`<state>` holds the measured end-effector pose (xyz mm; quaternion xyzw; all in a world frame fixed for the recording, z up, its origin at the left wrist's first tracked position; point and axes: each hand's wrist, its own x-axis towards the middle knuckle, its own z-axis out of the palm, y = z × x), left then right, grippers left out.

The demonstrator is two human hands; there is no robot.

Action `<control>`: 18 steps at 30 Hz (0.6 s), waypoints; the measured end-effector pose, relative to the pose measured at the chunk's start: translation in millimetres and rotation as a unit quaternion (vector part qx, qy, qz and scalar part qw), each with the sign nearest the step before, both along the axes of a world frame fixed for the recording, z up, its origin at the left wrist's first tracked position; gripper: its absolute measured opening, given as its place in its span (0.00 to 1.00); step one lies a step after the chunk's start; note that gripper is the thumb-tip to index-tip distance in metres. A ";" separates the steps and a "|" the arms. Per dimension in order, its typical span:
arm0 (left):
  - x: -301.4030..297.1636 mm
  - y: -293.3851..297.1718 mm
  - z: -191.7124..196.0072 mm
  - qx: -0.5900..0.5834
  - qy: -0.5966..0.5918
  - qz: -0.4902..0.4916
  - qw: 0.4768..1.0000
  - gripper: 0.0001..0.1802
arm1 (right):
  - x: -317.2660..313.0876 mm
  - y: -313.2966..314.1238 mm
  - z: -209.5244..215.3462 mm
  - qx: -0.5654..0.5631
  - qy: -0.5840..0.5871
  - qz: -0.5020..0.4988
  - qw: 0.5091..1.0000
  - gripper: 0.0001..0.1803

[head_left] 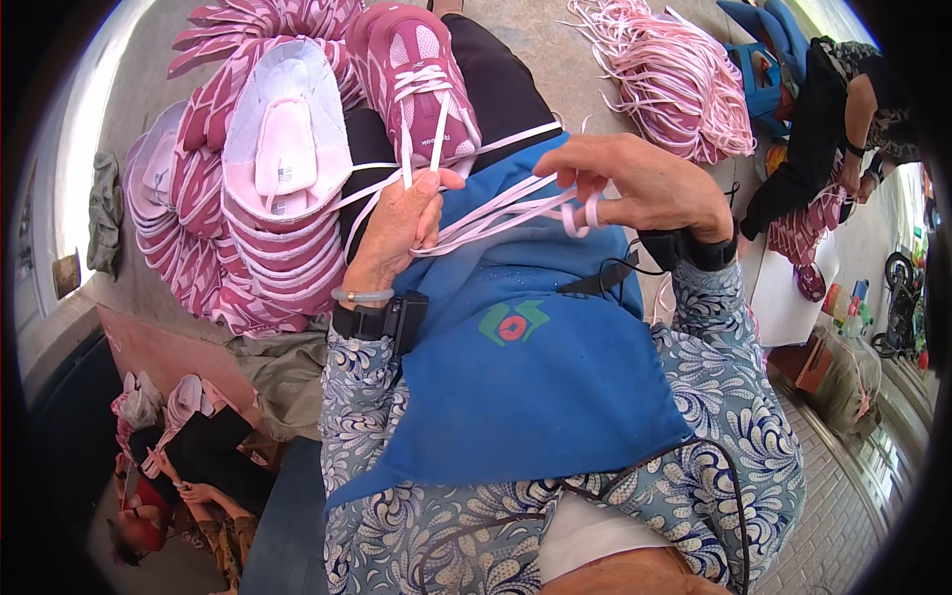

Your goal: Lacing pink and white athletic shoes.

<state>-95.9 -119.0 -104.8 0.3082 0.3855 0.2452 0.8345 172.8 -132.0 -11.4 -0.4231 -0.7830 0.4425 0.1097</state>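
Laces: white-pink strands [486,228], several, stretched between two hands above the lap, centre.
Apron: blue [526,397], with a green and red emblem, worn over a patterned shirt; nearest item.
Left hand: bare [402,223], fingers and thumb closed on laces, just on the near side of the shoe; pale bracelet and black strap at wrist.
Right hand: bare [645,183], fingers bent, lace loops about them; whether the fingertips pinch tight, cannot tell. Black strap at wrist.
Shoe: one, dark pink with paler mesh [412,55], resting at the black trousers [501,74], beyond the left hand; white laces threaded through its front, two lengths running down to that hand.
Shoe stack: many pink pieces nested together [288,233], left of the shoe; pale insides show on the nearest rows.
Lace heap: pink and white, loose-ended [674,84], on the floor, far right.
Co-worker: at far right, dark clothing [793,164], hands [853,178] at a bunch of pink shoe pieces [801,226].
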 end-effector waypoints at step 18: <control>39.5 -31.5 12.8 0.421 0.167 -0.165 0.876 0.22 | -98.3 35.1 -101.3 -0.450 0.289 -0.275 0.799 0.18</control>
